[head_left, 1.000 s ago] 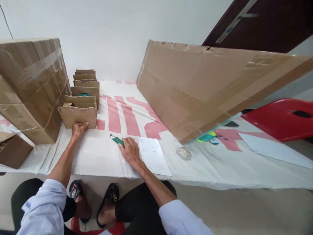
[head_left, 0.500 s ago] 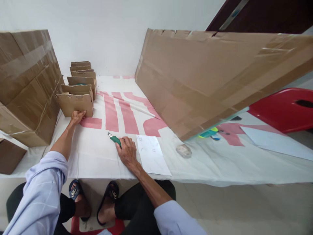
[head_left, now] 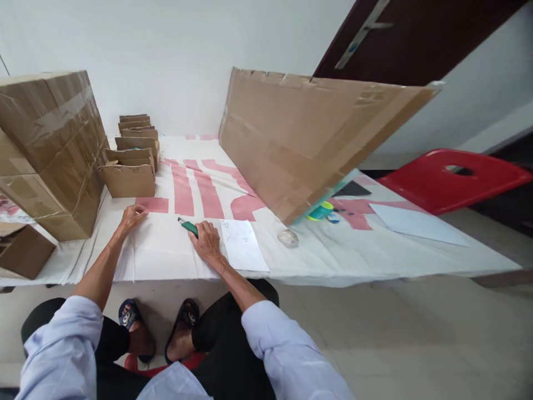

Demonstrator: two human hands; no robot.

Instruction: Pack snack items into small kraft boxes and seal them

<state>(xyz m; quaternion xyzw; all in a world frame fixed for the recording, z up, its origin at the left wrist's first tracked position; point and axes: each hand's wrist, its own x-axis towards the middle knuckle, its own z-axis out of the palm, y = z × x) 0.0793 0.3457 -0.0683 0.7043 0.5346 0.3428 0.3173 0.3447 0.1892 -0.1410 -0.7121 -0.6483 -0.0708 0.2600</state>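
Note:
My right hand (head_left: 207,240) rests on the white cloth-covered table (head_left: 166,258) and is closed around a green utility knife (head_left: 188,226), whose blade end points up and left. A white sheet of paper (head_left: 242,245) lies just right of that hand. My left hand (head_left: 132,215) lies on the cloth with its fingers loosely curled and nothing in it, a short way below a small cardboard piece (head_left: 129,179). That piece is the front one of a row of several standing cardboard pieces (head_left: 135,133).
A big taped cardboard box (head_left: 48,144) stands at the left, a smaller box (head_left: 23,253) below it. A large cardboard sheet (head_left: 303,133) leans over the table's right half. A roll of clear tape (head_left: 288,238), a red plastic chair (head_left: 449,178) and a dark door (head_left: 408,39) are further right.
My left hand has let go of the front cardboard piece and drawn back toward me onto the cloth. The right hand keeps hold of the knife. The view has swung.

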